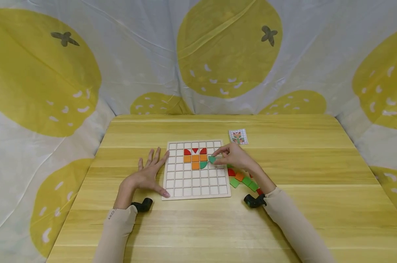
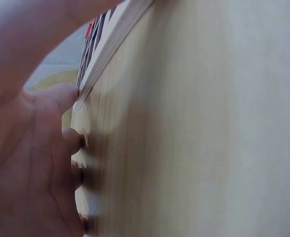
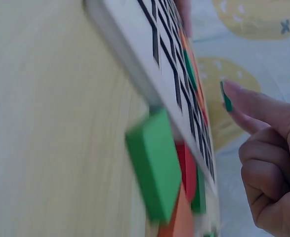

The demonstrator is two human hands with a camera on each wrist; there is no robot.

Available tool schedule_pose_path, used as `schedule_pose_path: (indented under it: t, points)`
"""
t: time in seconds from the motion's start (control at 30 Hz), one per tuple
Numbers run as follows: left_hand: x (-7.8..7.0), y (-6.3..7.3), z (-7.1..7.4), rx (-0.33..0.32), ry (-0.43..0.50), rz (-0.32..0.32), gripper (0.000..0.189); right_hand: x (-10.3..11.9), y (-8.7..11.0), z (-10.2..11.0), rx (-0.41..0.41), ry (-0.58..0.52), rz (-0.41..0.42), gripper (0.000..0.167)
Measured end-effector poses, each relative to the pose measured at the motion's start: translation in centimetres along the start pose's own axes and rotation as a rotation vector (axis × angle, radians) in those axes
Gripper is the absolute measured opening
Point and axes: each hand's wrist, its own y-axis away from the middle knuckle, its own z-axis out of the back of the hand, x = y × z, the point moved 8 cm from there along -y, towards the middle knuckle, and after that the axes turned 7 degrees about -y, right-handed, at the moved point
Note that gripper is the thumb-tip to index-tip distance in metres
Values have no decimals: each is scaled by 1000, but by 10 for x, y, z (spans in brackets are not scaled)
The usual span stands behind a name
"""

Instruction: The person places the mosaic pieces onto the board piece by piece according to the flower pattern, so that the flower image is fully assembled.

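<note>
Green quarter-round tile (image 1: 212,159) pinched in R hand (image 1: 234,156) fingertips, over grid board (image 1: 196,193) just right of the orange squares (image 1: 195,158). Spare red/orange/green tiles (image 1: 242,179) lie under R wrist, beside board. L hand (image 1: 148,174) flat, fingers straight, pressing board's left edge. Pattern card (image 1: 238,136) sits beyond R hand.

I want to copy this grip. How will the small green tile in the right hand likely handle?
The green tile looks flat, rigid and probably light, since the right hand pinches it with fingertips alone. Its thin edges may slip from a loose pinch. Being flat, it should lie still on the grid board rather than roll.
</note>
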Motion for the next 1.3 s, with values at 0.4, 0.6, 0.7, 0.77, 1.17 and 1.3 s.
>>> schedule_pose_path:
  t: [0.4,0.6,0.7,0.77,1.17,1.3]
  points:
    - [3,-1,-1,1,-11,14,152,27,-33,-59,21,40,22,23]
    - [3,-1,-2,0,-13,11,152,29,-38,-76,5,81,26,22]
    - [3,-1,-2,-2,-12,9,152,28,-39,-79,-10,87,19,21]
    - [3,-1,-1,-3,-12,10,152,28,-39,-80,-21,96,21,20]
    - [3,-2,-1,-1,-10,17,152,29,-38,-79,-31,70,49,22]
    - [3,-2,-1,-2,-7,14,152,30,-38,-80,-31,63,43,21]
